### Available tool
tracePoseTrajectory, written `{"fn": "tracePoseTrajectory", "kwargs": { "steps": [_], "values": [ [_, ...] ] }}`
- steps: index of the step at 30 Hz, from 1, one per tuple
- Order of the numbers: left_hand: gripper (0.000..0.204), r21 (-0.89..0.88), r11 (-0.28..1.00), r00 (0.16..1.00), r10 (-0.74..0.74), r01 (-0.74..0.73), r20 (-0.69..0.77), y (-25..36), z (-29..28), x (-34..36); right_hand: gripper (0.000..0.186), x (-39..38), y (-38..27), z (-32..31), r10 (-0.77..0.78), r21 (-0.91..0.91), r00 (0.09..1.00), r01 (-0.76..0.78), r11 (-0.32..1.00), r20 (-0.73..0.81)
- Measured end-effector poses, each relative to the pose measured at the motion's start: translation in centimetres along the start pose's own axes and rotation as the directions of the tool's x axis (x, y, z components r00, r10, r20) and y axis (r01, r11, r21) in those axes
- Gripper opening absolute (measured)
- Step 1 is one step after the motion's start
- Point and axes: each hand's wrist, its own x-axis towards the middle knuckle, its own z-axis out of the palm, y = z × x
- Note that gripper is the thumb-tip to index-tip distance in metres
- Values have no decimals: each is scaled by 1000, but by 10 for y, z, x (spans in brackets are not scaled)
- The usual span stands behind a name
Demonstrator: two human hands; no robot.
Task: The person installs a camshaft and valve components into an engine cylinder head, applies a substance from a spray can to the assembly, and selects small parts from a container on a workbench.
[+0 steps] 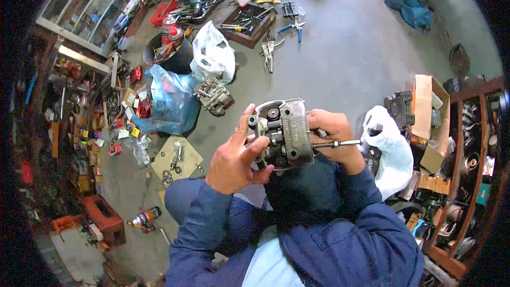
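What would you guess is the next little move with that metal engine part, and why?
Probably turn the tool a little with the right hand. Its shaft runs sideways into the engine part, and the left hand braces the part from the other side with its fingers against it, so it looks steadied for turning.

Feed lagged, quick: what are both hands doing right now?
Left hand: fingers spread, steadying the metal engine part.
Right hand: closed around a metal rod tool beside the part.
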Motion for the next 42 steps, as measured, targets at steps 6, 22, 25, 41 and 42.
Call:
{"fn": "tracePoseTrajectory", "kwargs": {
  "steps": [6, 22, 25, 41, 42],
  "values": [
    [57, -3, 1000, 1000, 14, -14, 14, -6, 1, 0, 22, 4, -5, -4, -159, 41, 987, 158, 987, 19],
    [59, 9, 997, 996, 77, -76, -51, -10, 6, 6, 21, -3, 0, -9, -78, -104, 994, 86, 991, 77],
    [58, 28, 997, 996, 79, -78, -39, -12, 5, 5, 22, 2, -4, -6, -99, -45, 994, 101, 994, 38],
    [58, 49, 996, 996, 82, -81, -27, -13, 3, 5, 21, 7, -3, -9, -156, 89, 981, 146, 985, 114],
    [58, 51, 996, 996, 81, -80, -26, -12, 3, 6, 20, 7, -4, -10, -160, 121, 980, 145, 982, 122]
  ]
}}
